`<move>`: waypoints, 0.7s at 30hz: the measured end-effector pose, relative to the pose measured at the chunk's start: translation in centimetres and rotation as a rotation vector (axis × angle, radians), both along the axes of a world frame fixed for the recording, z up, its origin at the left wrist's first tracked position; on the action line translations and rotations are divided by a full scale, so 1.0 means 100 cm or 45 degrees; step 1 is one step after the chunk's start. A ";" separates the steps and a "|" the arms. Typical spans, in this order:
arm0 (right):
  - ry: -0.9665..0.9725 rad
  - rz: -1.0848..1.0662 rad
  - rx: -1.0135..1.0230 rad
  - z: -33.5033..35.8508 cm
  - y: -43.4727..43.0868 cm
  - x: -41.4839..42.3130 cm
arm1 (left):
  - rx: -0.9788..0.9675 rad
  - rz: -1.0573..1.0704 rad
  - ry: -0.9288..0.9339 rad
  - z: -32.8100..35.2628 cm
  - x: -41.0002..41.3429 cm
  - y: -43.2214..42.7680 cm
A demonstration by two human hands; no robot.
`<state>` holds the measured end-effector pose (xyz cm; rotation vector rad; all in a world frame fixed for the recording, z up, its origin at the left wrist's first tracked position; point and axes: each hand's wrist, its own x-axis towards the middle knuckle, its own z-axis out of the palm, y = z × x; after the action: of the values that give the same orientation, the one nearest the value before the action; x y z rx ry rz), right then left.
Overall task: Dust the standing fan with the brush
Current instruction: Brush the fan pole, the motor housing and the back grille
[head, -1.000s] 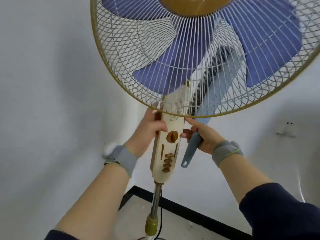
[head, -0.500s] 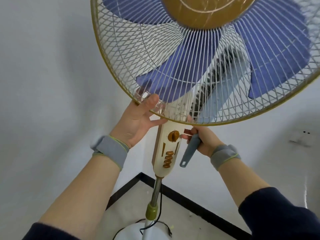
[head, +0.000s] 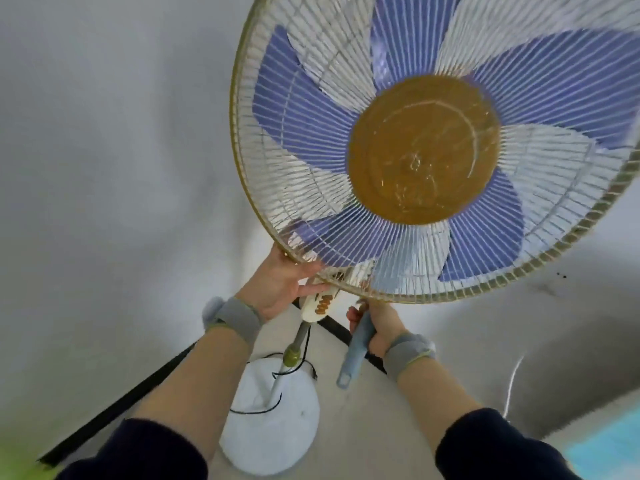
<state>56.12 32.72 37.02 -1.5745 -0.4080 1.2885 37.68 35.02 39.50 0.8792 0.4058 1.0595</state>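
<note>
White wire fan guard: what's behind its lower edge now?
Through the white wire guard show purple plastic blades and the light-blue brush head, handle gripped below by the right hand. Bristles are blurred; anything behind the brown centre disc is covered.

Purple-bladed, wire-caged standing fan [head: 424, 150], blue-handled brush [head: 357, 344] just beneath its rim

Soft even light, blurred, warped edges

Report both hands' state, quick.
Left hand: closed, gripping the fan guard's lower rim.
Right hand: closed around the blue brush handle.
</note>
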 end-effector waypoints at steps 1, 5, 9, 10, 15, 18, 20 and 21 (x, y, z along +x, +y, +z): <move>0.004 -0.004 -0.066 0.007 -0.013 -0.001 | -0.045 0.018 0.003 0.006 0.001 -0.005; 0.036 0.031 -0.251 0.029 -0.053 0.001 | -0.207 0.165 0.160 0.033 0.004 -0.025; 0.021 0.157 -0.364 0.049 -0.086 0.005 | -0.302 0.275 0.400 0.065 0.011 -0.043; 0.047 0.172 -0.394 0.052 -0.094 0.005 | -0.320 0.301 0.448 0.071 0.012 -0.047; 0.120 0.212 -0.478 0.061 -0.129 -0.004 | -0.516 0.407 0.610 0.081 0.018 -0.067; 0.136 0.238 -0.478 0.066 -0.143 -0.010 | -0.566 0.508 0.773 0.094 0.022 -0.074; 0.140 0.282 -0.499 0.072 -0.154 -0.014 | -0.576 0.523 0.834 0.104 0.021 -0.085; 0.139 0.321 -0.512 0.074 -0.160 -0.017 | -0.582 0.527 0.841 0.109 0.018 -0.091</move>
<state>54.43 16.71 44.37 -1.8139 -0.2959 1.7248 39.46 25.89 50.41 0.7246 1.3745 0.9642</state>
